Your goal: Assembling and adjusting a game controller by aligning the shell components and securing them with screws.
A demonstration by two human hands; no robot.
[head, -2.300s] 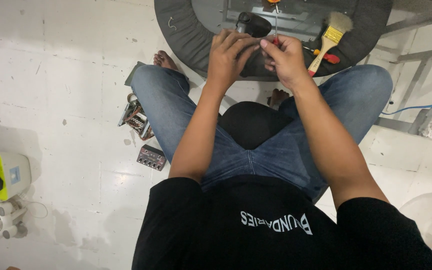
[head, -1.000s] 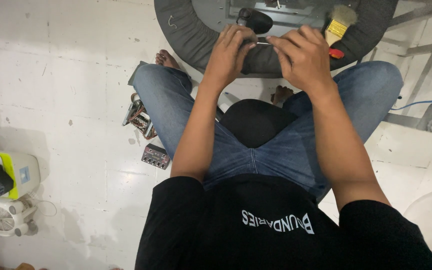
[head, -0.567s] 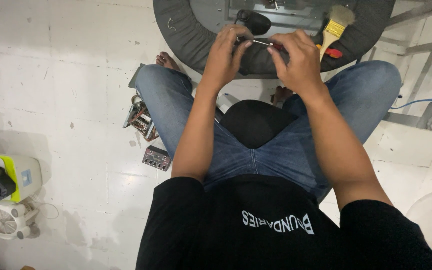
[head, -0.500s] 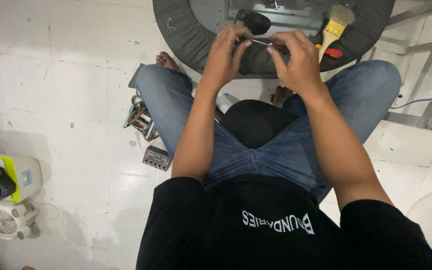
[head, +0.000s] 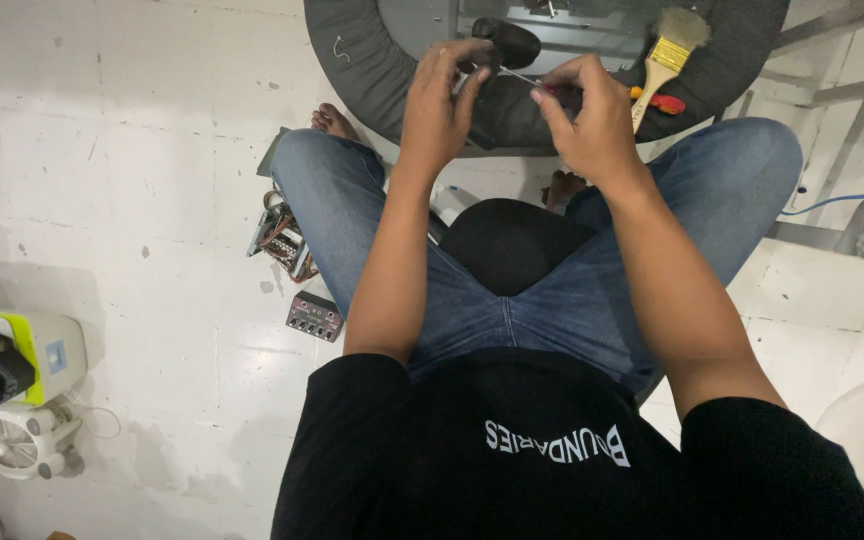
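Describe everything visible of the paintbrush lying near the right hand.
The paintbrush lies flat on the dark grey round surface, beyond the right hand and apart from it. It has pale, fluffy bristles toward the top of the frame, a shiny yellow-gold band and a light wooden handle pointing toward the person. A small red object lies against the handle.

A glossy black plastic knob (head: 508,40) sits on a matt grey housing (head: 372,60), beside a brush (head: 664,60) with wooden handle, brass-coloured metal ferrule and pale bristles.
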